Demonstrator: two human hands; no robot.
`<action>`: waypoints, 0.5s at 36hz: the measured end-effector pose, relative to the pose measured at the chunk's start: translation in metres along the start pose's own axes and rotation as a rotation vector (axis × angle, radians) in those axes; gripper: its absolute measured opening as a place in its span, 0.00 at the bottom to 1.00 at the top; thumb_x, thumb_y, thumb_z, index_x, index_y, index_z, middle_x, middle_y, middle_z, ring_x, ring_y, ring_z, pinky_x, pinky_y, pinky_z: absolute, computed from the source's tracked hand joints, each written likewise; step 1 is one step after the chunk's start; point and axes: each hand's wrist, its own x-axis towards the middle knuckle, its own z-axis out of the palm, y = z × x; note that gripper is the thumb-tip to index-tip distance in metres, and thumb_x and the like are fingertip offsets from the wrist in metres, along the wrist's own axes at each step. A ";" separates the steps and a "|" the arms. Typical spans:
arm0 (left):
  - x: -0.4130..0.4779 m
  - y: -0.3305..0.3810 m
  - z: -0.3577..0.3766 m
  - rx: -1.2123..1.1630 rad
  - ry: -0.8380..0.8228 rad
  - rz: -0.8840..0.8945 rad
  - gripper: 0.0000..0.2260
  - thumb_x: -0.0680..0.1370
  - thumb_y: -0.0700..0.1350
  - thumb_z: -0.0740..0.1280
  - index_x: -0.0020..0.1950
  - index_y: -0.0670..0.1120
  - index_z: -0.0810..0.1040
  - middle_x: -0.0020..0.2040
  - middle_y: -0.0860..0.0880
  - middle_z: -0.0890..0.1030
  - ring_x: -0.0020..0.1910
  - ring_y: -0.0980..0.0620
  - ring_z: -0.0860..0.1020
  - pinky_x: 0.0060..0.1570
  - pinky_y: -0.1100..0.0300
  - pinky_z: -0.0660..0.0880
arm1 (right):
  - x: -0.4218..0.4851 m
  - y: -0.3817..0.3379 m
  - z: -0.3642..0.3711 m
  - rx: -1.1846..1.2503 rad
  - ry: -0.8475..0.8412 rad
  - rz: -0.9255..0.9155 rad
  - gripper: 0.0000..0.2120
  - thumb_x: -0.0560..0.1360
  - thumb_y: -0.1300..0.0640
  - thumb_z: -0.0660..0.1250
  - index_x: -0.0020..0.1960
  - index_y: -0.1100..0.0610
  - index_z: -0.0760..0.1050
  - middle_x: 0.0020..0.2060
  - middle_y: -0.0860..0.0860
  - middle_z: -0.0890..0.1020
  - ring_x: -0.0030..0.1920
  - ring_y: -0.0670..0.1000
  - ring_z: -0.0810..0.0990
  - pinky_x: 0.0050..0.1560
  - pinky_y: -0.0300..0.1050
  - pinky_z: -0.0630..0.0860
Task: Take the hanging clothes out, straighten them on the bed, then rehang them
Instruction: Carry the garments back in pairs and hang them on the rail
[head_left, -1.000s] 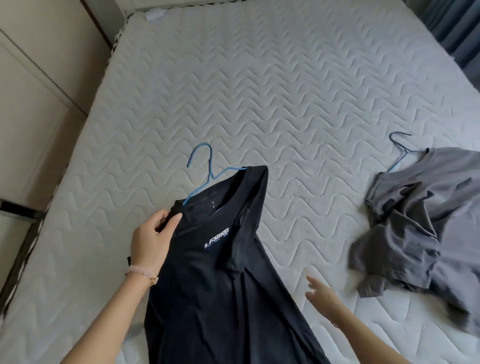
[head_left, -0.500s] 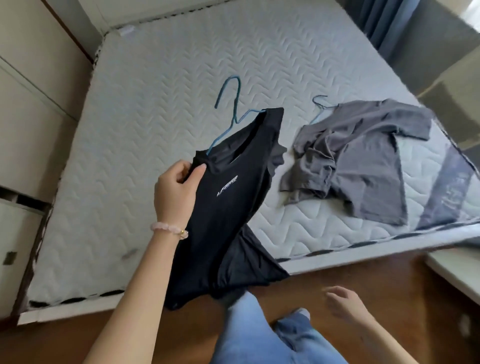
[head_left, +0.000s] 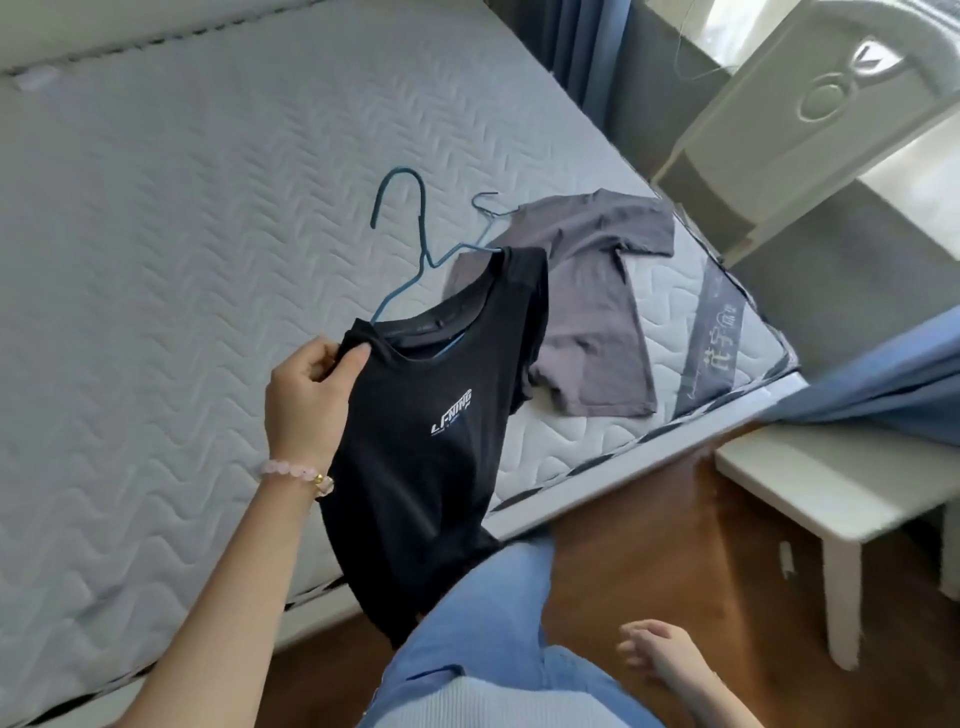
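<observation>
Two hands show, and only the left hand (head_left: 311, 395) holds anything: thumb and fingers pinch one shoulder of a black T-shirt (head_left: 431, 415) with a white chest logo, raised off the bed. The shirt hangs on a blue wire hanger (head_left: 410, 244) whose hook rises above and beyond the hand; its hem drops toward light blue jeans (head_left: 488, 623) below. A pink bead bracelet (head_left: 296, 470) circles that wrist. The right hand (head_left: 660, 649) is low and well apart, empty, fingers loosely spread over the brown wooden floor (head_left: 649, 545).

Under and past the left hand lies a quilted grey mattress (head_left: 156, 260), mostly bare. Farther right of the black shirt, a grey T-shirt (head_left: 587, 312) lies rumpled on its own hanger (head_left: 485, 205) near the mattress corner. Beyond that edge stand a white bedside table (head_left: 831, 493), a white carved headboard (head_left: 779, 130) and blue curtains (head_left: 587, 47).
</observation>
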 end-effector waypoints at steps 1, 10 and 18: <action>0.005 -0.001 0.006 -0.007 0.004 -0.013 0.17 0.73 0.53 0.70 0.35 0.41 0.73 0.24 0.56 0.72 0.32 0.51 0.67 0.39 0.55 0.66 | 0.006 -0.012 -0.002 -0.018 0.005 -0.008 0.08 0.76 0.65 0.61 0.41 0.61 0.78 0.29 0.54 0.82 0.27 0.50 0.75 0.29 0.36 0.66; 0.060 -0.020 0.058 0.093 0.065 -0.110 0.15 0.76 0.51 0.70 0.34 0.44 0.73 0.26 0.57 0.75 0.32 0.49 0.68 0.36 0.56 0.65 | 0.069 -0.180 -0.030 -0.188 -0.026 -0.166 0.07 0.75 0.68 0.61 0.42 0.64 0.78 0.27 0.54 0.80 0.26 0.50 0.74 0.23 0.36 0.66; 0.093 -0.022 0.092 0.164 0.080 -0.186 0.17 0.69 0.60 0.66 0.35 0.46 0.75 0.33 0.48 0.80 0.37 0.45 0.76 0.37 0.54 0.70 | 0.117 -0.339 -0.052 -0.195 -0.035 -0.380 0.09 0.76 0.66 0.60 0.41 0.57 0.76 0.30 0.51 0.80 0.27 0.45 0.79 0.33 0.39 0.70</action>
